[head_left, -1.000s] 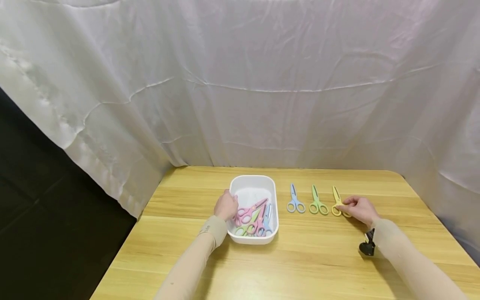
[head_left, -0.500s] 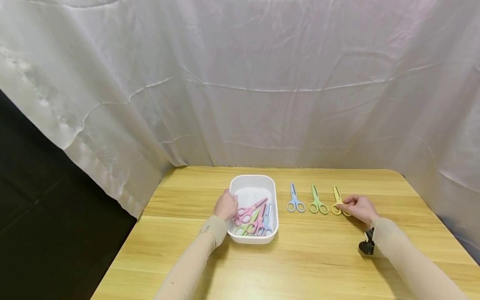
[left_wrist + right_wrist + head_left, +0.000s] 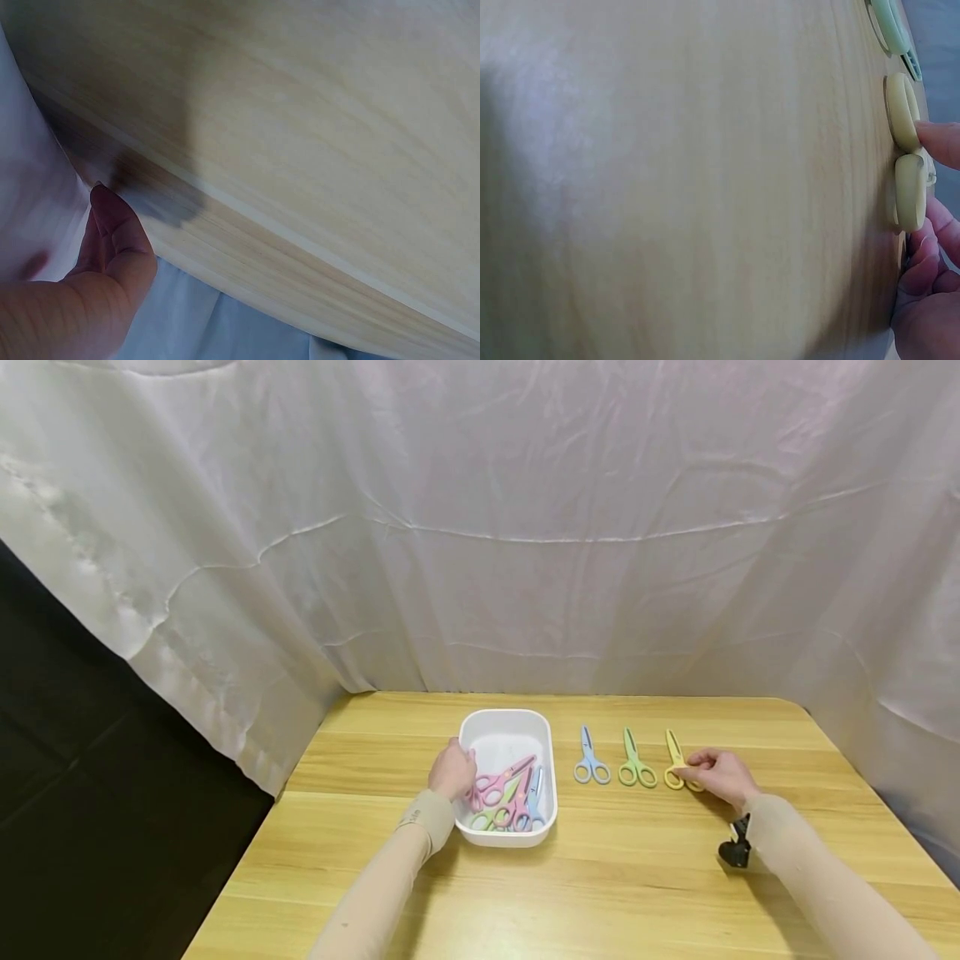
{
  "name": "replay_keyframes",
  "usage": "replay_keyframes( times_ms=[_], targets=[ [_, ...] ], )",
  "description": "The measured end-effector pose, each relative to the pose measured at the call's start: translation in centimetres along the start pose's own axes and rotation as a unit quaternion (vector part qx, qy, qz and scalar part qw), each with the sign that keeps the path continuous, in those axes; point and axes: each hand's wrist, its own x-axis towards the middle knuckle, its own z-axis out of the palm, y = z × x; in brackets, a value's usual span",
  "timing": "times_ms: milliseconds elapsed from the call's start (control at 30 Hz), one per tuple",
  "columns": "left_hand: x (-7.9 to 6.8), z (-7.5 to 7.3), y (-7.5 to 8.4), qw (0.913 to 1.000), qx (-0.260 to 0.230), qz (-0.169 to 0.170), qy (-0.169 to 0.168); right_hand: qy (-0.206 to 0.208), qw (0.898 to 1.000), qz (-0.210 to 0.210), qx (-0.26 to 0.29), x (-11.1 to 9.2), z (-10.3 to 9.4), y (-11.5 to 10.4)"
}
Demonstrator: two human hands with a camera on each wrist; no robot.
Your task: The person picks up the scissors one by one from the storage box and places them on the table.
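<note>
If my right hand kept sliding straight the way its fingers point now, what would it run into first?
The right hand points left along the table and already touches the handles of the yellow scissors. Going on, it would likely meet the green scissors next, though depth is hard to judge.

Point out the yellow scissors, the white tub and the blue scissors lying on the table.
yellow scissors (image 3: 673, 750), head view, on the blades
white tub (image 3: 504, 717), head view, on the far rim
blue scissors (image 3: 587, 749), head view, near the pivot

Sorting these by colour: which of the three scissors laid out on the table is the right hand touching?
The yellow scissors, rightmost in the row; the right hand touches its handles. The blue and green lie untouched.
</note>
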Motion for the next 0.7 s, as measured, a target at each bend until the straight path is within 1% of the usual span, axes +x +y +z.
replay_keyframes(
  times_ms=[233, 467, 700],
  targets=[
    [-0.06, -0.10, 0.01, 1.0000, 0.001, 0.003, 0.000, 0.003, 1.000, 0.001, -0.004, 0.02, -0.05, 0.02],
    [0.07, 0.03, -0.11, 1.0000, 0.000, 0.002, 0.002, -0.003, 1.000, 0.006, 0.008, -0.08, -0.10, -0.12],
    [0.01, 0.02, -0.06, 1.0000, 0.001, 0.004, 0.002, 0.004, 1.000, -0.012, 0.028, -0.33, -0.02, 0.15]
  ],
)
